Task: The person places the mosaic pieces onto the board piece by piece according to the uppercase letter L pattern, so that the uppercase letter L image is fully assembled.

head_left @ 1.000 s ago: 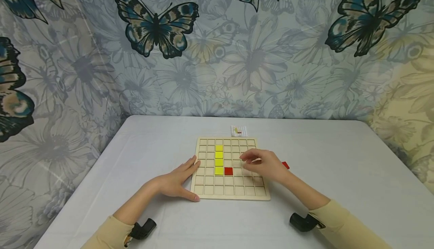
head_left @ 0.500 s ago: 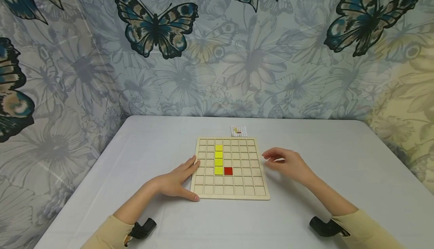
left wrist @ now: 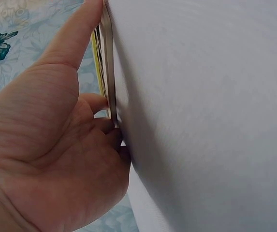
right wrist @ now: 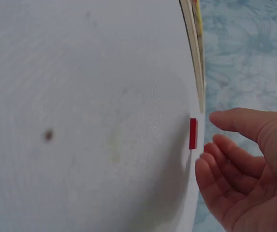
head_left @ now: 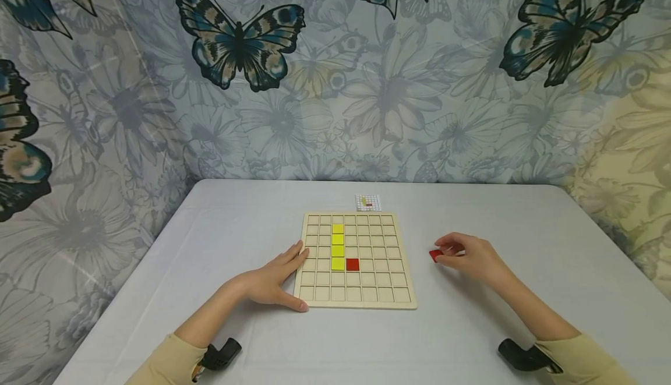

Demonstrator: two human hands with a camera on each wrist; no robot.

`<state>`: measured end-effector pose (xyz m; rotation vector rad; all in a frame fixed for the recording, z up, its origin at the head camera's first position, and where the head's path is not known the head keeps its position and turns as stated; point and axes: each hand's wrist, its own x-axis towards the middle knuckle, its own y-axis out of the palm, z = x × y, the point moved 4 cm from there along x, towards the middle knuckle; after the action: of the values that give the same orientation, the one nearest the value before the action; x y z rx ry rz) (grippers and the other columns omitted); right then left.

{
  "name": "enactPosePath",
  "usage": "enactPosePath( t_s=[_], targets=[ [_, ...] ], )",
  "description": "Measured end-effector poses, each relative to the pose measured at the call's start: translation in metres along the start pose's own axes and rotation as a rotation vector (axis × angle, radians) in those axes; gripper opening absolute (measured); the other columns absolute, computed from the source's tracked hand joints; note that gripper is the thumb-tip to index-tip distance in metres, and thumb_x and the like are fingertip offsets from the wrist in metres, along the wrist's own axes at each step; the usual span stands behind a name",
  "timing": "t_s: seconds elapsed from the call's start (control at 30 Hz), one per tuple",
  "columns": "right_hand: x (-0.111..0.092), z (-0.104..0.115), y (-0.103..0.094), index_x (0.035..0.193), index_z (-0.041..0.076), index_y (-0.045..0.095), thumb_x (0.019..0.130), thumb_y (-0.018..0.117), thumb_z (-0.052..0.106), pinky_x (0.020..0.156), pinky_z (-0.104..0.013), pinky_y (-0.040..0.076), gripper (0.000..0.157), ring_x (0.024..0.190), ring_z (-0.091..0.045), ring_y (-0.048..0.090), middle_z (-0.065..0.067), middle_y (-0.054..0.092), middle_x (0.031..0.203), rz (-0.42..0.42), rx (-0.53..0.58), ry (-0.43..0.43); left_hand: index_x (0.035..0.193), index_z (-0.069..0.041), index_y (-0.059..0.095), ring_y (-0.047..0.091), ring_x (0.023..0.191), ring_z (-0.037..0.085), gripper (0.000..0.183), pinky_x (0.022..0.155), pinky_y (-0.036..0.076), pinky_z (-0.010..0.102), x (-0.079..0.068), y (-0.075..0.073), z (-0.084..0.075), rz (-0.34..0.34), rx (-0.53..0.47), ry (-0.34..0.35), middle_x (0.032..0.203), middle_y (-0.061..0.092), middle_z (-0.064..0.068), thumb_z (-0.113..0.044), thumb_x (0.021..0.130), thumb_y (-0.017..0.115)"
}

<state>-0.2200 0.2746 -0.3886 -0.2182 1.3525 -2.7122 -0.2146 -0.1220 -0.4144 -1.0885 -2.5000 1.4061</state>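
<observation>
On the table lies a wooden grid board [head_left: 367, 302], with a column of several yellow tiles [head_left: 338, 250] and one red tile [head_left: 353, 264] set in its squares. My left hand [head_left: 269, 277] rests spread against the board's left edge, thumb at the near corner; the left wrist view shows the fingers and thumb along the board's side. To the right of the board, my right hand [head_left: 469, 257] hovers at a loose red tile [head_left: 434, 255]. In the right wrist view, thumb and fingers are parted above this red tile [right wrist: 193, 134], with a gap visible between them.
A small printed card [head_left: 368, 202] with a grid pattern lies just behind the board. The white-covered table [head_left: 236, 210] reaches back to a wall of butterfly and flower print. Black wrist cameras [head_left: 222, 354] sit at both sleeves.
My right hand has moved right from above the board to the loose red tile beside it. The left hand has stayed at the board's edge, and the tiles on the board look unchanged.
</observation>
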Motion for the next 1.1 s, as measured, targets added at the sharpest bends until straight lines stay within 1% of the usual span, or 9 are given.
enactPosePath(
  t_s=[0.07, 0.2, 0.4, 0.7, 0.97, 1.1],
  targets=[
    [0.0, -0.002, 0.0, 0.107, 0.005, 0.07, 0.083, 0.078, 0.017, 0.065, -0.029, 0.049, 0.029, 0.086, -0.02, 0.06, -0.002, 0.067, 0.093, -0.001, -0.021, 0.002, 0.157, -0.008, 0.011, -0.002, 0.148, 0.03, 0.114, 0.116, 0.011, 0.053, 0.0, 0.0, 0.0, -0.002, -0.002, 0.002, 0.163, -0.005, 0.012, -0.052, 0.077, 0.079],
    [0.0, -0.004, 0.002, 0.106, 0.001, 0.069, 0.081, 0.079, 0.016, 0.063, -0.028, 0.048, 0.03, 0.083, -0.02, 0.057, -0.003, 0.066, 0.09, 0.009, -0.045, 0.003, 0.157, -0.008, 0.012, -0.002, 0.148, 0.03, 0.113, 0.116, 0.011, 0.052, 0.0, 0.001, 0.0, -0.001, -0.004, 0.004, 0.163, -0.005, 0.012, -0.052, 0.077, 0.079],
    [0.003, -0.004, 0.005, 0.105, 0.0, 0.069, 0.079, 0.08, 0.016, 0.058, -0.027, 0.046, 0.032, 0.079, -0.019, 0.054, -0.003, 0.064, 0.087, 0.022, -0.051, 0.001, 0.157, -0.009, 0.011, -0.003, 0.148, 0.03, 0.114, 0.116, 0.01, 0.052, 0.0, 0.0, 0.0, 0.0, -0.002, 0.005, 0.163, -0.005, 0.011, -0.052, 0.077, 0.079],
    [0.004, -0.002, 0.009, 0.106, 0.002, 0.069, 0.08, 0.078, 0.01, 0.06, -0.026, 0.049, 0.029, 0.082, -0.019, 0.058, -0.003, 0.066, 0.09, 0.029, -0.014, -0.032, 0.157, -0.008, 0.011, -0.003, 0.148, 0.03, 0.114, 0.116, 0.01, 0.053, -0.002, 0.0, 0.0, -0.003, -0.01, 0.01, 0.163, -0.006, 0.012, -0.052, 0.077, 0.079],
    [0.004, -0.002, 0.01, 0.106, 0.002, 0.069, 0.08, 0.08, 0.012, 0.061, -0.026, 0.048, 0.03, 0.08, -0.018, 0.058, -0.003, 0.065, 0.088, 0.025, -0.01, -0.025, 0.157, -0.004, 0.01, -0.002, 0.148, 0.033, 0.114, 0.115, 0.011, 0.055, -0.002, 0.0, -0.002, -0.002, -0.022, 0.026, 0.162, -0.005, 0.015, -0.05, 0.078, 0.078],
    [0.005, -0.003, 0.01, 0.104, 0.001, 0.069, 0.08, 0.079, 0.012, 0.061, -0.025, 0.049, 0.029, 0.08, -0.017, 0.059, -0.002, 0.065, 0.087, 0.012, -0.007, -0.027, 0.157, -0.005, 0.01, -0.002, 0.148, 0.032, 0.114, 0.116, 0.01, 0.054, -0.002, 0.0, -0.002, -0.002, -0.018, 0.029, 0.162, -0.006, 0.015, -0.05, 0.078, 0.078]
  ],
)
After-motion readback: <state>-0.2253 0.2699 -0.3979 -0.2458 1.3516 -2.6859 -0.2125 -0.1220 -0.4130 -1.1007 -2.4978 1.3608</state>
